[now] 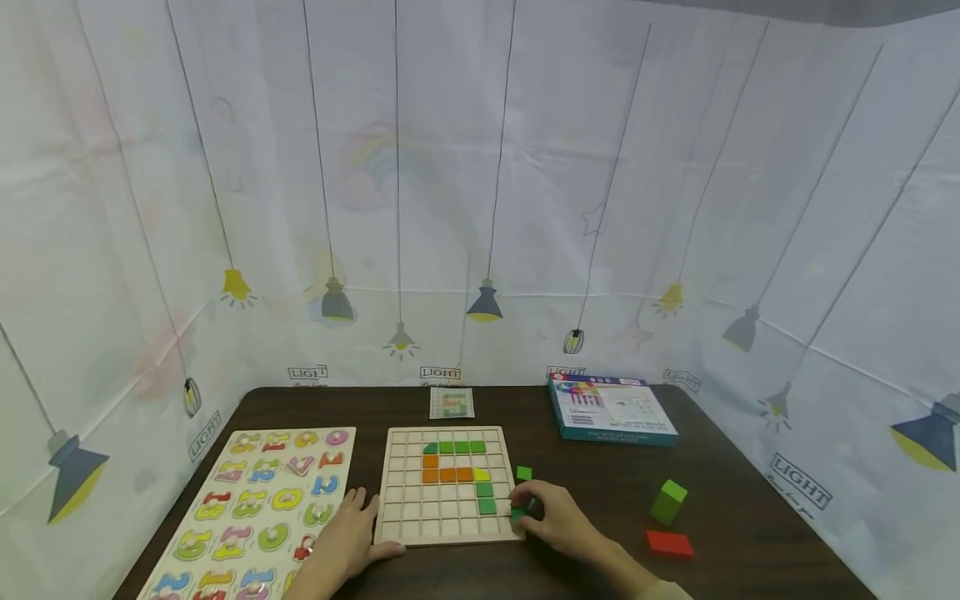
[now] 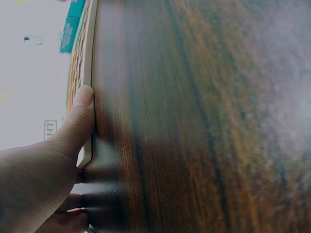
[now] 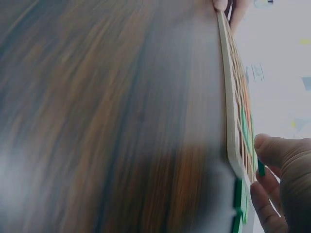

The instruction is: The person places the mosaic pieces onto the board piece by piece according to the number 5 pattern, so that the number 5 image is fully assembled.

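A wooden grid board (image 1: 408,510) lies on the dark table with green, orange and yellow square tiles in some of its cells. My left hand (image 1: 339,540) rests at the board's near left corner, its thumb (image 2: 83,104) against the front edge. At the near right corner, my right hand (image 1: 558,518) pinches a small green tile (image 3: 261,168) between thumb and fingers. Just beyond that hand, another green tile (image 1: 524,472) lies on the table beside the board. The right fingers partly hide more green pieces there.
A number puzzle board (image 1: 258,475) with knobbed pieces lies at the left. Behind the grid board is a small pattern card (image 1: 439,410). A flat blue box (image 1: 622,421) sits at the back right. To the right, a green block (image 1: 667,503) stands near a red block (image 1: 670,544).
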{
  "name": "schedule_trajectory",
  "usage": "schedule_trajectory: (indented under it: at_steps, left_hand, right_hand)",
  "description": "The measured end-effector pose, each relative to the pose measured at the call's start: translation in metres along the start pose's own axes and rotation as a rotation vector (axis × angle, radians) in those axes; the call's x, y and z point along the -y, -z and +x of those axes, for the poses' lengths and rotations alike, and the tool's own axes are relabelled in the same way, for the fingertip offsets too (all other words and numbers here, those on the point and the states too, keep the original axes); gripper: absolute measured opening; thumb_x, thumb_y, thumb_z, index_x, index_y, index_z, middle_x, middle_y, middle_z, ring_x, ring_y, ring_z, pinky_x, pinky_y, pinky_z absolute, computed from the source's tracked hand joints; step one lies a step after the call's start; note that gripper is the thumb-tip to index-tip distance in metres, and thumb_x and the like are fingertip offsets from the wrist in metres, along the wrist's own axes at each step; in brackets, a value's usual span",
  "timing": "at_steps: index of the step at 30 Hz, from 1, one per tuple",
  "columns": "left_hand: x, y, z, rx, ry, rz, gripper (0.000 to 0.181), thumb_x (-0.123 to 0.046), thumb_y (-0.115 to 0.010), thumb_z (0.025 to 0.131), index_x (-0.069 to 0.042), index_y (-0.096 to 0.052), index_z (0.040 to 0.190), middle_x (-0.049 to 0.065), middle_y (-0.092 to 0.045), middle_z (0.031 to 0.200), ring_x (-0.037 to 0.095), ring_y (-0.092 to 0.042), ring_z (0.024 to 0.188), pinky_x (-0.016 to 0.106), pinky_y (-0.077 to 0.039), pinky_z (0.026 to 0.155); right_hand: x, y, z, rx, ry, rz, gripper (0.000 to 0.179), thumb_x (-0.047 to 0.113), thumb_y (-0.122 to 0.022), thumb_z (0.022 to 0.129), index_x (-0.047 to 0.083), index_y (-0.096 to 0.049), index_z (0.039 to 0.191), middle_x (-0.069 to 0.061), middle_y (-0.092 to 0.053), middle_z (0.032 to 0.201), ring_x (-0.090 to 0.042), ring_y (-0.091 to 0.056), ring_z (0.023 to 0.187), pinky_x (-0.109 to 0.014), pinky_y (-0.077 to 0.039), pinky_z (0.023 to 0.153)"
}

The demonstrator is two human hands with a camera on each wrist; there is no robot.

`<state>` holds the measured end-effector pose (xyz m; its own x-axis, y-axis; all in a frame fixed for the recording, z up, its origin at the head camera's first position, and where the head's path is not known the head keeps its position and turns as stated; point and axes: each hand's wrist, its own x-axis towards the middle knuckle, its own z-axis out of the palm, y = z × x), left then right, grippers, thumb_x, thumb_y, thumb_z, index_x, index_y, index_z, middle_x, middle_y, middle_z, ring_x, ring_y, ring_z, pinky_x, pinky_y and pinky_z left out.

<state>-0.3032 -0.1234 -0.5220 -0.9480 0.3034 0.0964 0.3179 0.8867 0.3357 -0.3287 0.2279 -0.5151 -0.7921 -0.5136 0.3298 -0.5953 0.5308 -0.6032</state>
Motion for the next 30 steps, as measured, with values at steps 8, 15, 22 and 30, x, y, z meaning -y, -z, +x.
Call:
schedule_trajectory:
  at_steps: [8,15,22,30]
  left_hand:
    - [-0.002,0.000,-0.002,-0.013,-0.002,-0.003,0.090,-0.060,-0.069,0.073,0.012,-0.054,0.125,0.038,-0.041,0.131,0.051,-0.037,0.124,0.058,-0.037,0.097]
    - [-0.002,0.001,-0.002,-0.009,0.001,0.010,0.091,-0.062,-0.068,0.073,0.011,-0.053,0.126,0.037,-0.041,0.131,0.051,-0.037,0.124,0.057,-0.038,0.097]
    - [-0.003,0.001,-0.002,-0.018,-0.001,0.009,0.090,-0.061,-0.069,0.073,0.011,-0.053,0.125,0.037,-0.041,0.131,0.051,-0.037,0.124,0.057,-0.038,0.097]
    - [-0.002,0.000,-0.001,-0.016,-0.004,0.012,0.092,-0.063,-0.067,0.073,0.011,-0.053,0.126,0.037,-0.041,0.131,0.050,-0.037,0.125,0.057,-0.037,0.098]
  right_hand:
    - [0.012,-0.014,0.013,0.009,0.042,0.038,0.023,0.001,-0.073,0.079,0.004,-0.064,0.101,-0.004,-0.065,0.092,-0.018,-0.062,0.083,-0.032,-0.054,0.069]
    - [0.017,-0.020,0.016,0.004,0.056,0.032,0.026,0.000,-0.073,0.079,0.004,-0.063,0.103,-0.003,-0.065,0.092,-0.018,-0.062,0.084,-0.030,-0.054,0.069]
    - [0.019,-0.025,0.015,0.041,0.021,0.021,0.027,0.004,-0.073,0.080,0.005,-0.063,0.105,-0.002,-0.064,0.095,-0.014,-0.060,0.084,-0.026,-0.053,0.072]
    - [0.021,-0.032,0.017,0.038,0.008,-0.019,0.028,0.007,-0.075,0.080,0.009,-0.064,0.105,0.002,-0.064,0.094,-0.011,-0.059,0.082,-0.022,-0.051,0.068]
